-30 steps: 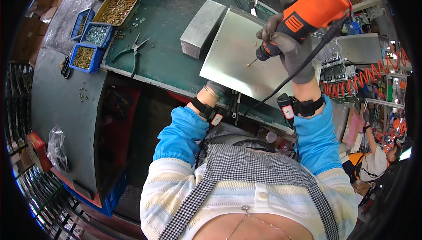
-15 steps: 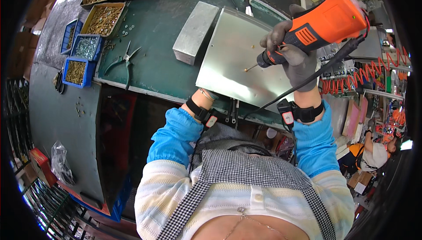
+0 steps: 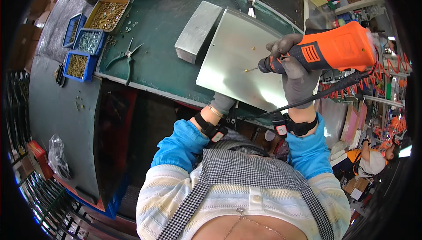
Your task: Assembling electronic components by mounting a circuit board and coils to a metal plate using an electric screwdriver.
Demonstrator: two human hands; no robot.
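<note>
So my right hand (image 3: 299, 79) fingers are clamped on the orange driver (image 3: 327, 51), tip touching the metal sheet (image 3: 239, 60). Left hand (image 3: 222, 103) pins the sheet's near edge; can't tell how those fingers sit. Looks like screw-driving time, so next it needs a straight, steady push.

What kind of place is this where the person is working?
Most likely a factory assembly workshop. The right hand holds an orange electric screwdriver over a metal sheet on a green workbench, with trays of screws and pliers nearby.

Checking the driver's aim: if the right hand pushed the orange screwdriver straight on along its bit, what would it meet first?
Probably the metal sheet: the right hand aims the screwdriver left, bit tip just over it. Depth is unclear.
</note>
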